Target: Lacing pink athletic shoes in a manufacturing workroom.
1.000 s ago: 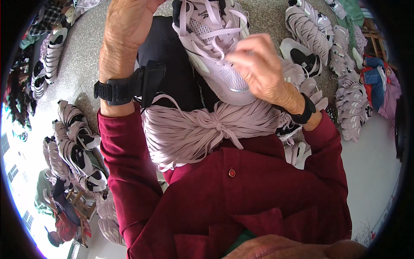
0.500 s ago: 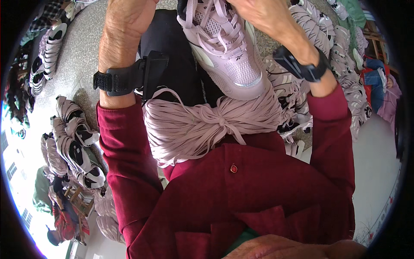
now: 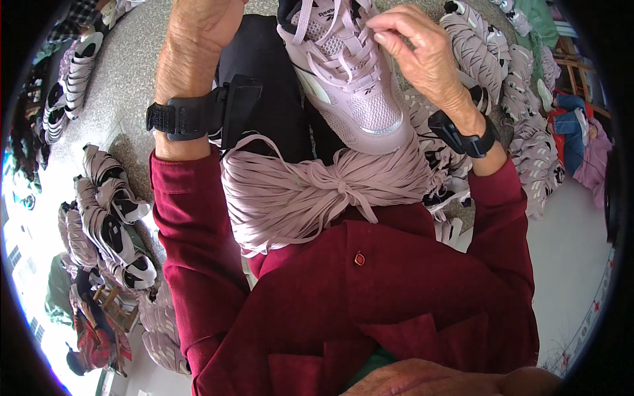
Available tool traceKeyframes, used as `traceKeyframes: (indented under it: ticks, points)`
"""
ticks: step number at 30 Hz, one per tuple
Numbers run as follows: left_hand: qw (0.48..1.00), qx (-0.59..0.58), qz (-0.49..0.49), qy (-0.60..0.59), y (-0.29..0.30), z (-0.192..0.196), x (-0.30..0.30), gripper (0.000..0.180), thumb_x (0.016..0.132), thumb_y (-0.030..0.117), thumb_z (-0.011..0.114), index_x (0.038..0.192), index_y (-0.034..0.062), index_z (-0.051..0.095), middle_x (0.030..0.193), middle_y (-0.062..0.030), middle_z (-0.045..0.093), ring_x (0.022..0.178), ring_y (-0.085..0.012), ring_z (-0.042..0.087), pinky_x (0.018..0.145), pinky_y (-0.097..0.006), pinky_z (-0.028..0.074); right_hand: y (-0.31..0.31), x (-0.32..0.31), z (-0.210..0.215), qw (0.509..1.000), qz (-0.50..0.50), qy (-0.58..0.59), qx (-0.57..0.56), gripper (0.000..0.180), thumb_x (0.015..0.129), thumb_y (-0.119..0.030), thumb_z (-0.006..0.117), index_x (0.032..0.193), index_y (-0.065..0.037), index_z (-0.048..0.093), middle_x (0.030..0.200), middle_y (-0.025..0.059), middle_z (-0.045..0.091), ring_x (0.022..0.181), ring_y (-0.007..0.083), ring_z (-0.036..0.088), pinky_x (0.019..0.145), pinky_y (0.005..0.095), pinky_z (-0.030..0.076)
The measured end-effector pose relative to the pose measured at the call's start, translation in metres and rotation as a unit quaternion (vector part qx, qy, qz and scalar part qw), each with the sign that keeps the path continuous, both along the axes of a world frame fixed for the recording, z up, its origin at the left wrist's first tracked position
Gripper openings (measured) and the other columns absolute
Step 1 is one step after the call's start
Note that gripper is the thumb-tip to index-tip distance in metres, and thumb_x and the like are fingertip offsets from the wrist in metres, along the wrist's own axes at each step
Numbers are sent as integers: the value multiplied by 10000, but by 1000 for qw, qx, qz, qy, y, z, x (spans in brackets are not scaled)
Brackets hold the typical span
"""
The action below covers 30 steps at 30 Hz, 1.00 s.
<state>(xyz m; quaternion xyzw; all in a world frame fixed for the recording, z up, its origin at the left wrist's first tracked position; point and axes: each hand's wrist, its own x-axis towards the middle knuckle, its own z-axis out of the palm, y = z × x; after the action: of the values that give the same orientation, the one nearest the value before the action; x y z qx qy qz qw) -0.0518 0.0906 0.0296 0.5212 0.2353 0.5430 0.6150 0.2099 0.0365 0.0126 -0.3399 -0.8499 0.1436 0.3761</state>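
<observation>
Lilac sneaker (image 3: 350, 86), one, lace (image 3: 370, 41) in right hand (image 3: 416, 49) pinching grip; left hand (image 3: 198, 26) grip unclear; one lace bundle (image 3: 317, 191).

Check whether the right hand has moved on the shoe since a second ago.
Yes. The right hand has moved off the side of the shoe, away from the lace bundle, and its fingers now pinch a lace near the tongue.

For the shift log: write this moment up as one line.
left hand: at frame top, hold unclear | right hand: pinching lace on lilac sneaker | lilac lace bundle: on lap | sneaker piles: around
</observation>
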Motion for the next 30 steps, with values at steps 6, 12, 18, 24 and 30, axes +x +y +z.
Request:
traceKeyframes:
  ticks: [6,12,18,24,30]
  points:
    - [1000,-15,7,2,-2,-3,-2,301,1035,358,577,1116,80,660,950,-40,697,907,-179,679,836,-350,536,35,8,-41,976,147,73,144,148,839,1,722,976,-20,668,896,82,611,833,243,602,718,344,502]
    - [999,-38,3,-3,-2,-7,3,295,1037,348,577,1107,76,665,949,-44,698,906,-185,678,818,-353,544,19,8,-27,994,87,-65,25,118,859,27,705,951,-1,637,942,71,587,841,208,620,728,307,523]
    - [1000,-26,2,6,-1,0,2,296,1041,347,568,1106,72,656,947,-45,693,895,-184,673,824,-351,538,14,15,-23,992,84,-89,21,173,860,56,669,961,-9,544,953,88,554,858,246,609,754,335,525]
    - [1000,-24,0,7,0,1,4,292,1043,341,566,1107,70,653,951,-47,693,907,-181,672,840,-348,531,7,23,2,977,115,-181,2,105,899,14,615,905,-9,513,901,97,499,847,273,555,752,376,483]
    - [1000,-21,9,16,-1,5,9,306,1041,354,567,1119,72,657,951,-44,694,908,-178,672,849,-344,527,-3,16,29,940,81,-324,71,100,841,40,594,877,-7,513,907,110,497,877,281,553,779,389,471]
